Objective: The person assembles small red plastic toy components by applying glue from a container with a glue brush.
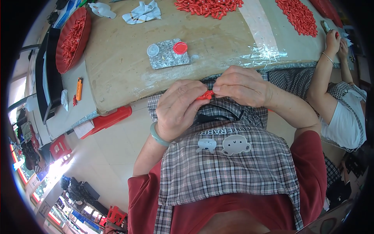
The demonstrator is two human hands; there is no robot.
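Thumb and fingers of the left hand (181, 102) are closed narrow around a small glossy red piece (205, 95), held up in front of the checked apron (233, 171), on the person's side of the stone slab (170, 60) and a little to its right. The right hand (243, 86) meets it there, thumb and forefinger pinched together at the piece's right end. The step in hand looks like close fingertip work on this single piece; its exact nature is too small to make out. The next move seems to call for the left hand to steady the body while the right works that end lightly, as so small and shiny a thing could slip. The slab lies on the brown-covered counter (117, 70), bearing a whitish round dish (152, 50) at its left and a red round dish (180, 48) at its right. Left of the slab, toward the person, are an orange lighter (79, 89) and a loose red bit (74, 100); left and slightly beyond it stands a red tray (88, 25) of similar pieces. Beyond the slab lie a crumpled cloth (142, 13) and, rightward, a large red pile (210, 7); far right of it, a second pile (298, 17) sits near a co-worker's hand (332, 42).
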